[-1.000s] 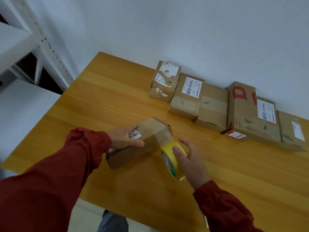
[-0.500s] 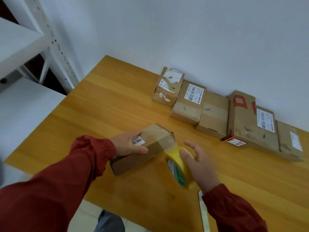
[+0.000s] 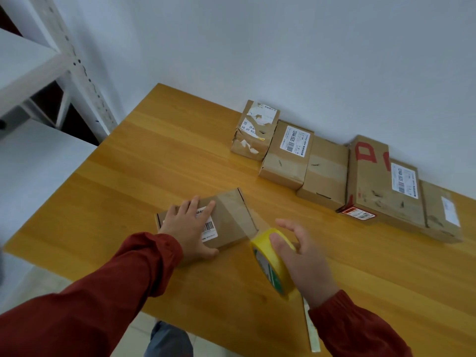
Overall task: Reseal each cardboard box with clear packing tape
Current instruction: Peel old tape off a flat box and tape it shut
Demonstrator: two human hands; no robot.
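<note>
Lower centre: my right hand (image 3: 306, 264) clasps a round yellow tape roll (image 3: 268, 264), its glossy clear strip (image 3: 251, 222) reaching the small matte cardboard box (image 3: 231, 217) at mid-frame. My left hand (image 3: 189, 228) lies flat on its lid, fingers straight. Upper right: five scuffed rectangular boxes (image 3: 325, 173) line the grained wooden table (image 3: 154, 155).

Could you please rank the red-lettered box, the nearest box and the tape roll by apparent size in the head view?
1. red-lettered box
2. nearest box
3. tape roll, smallest despite being closest to the camera
</note>
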